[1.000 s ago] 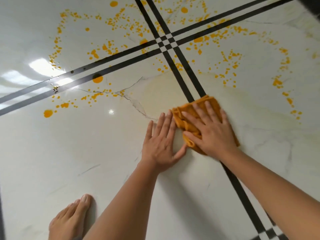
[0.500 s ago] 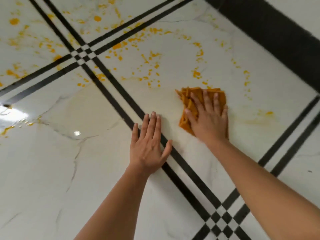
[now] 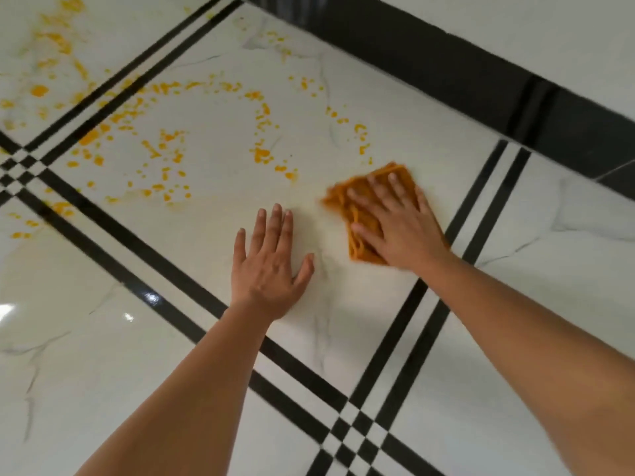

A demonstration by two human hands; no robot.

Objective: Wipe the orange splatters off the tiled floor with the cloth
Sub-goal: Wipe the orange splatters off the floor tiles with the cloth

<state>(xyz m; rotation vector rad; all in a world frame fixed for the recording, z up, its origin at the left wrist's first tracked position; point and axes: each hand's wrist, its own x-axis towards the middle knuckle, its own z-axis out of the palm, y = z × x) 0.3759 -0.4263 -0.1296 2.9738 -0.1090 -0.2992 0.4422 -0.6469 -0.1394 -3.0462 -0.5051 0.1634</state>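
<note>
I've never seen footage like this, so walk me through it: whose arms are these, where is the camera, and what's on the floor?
There is no machine here. The single picture comes from a camera worn on a person's head, looking down at their own bare arms. Below is a white tiled floor crossed by black stripes, with orange splatters towards the upper left. The right hand presses flat on a folded orange cloth. The left hand lies flat on bare tile beside it, fingers straight, holding nothing.
</note>
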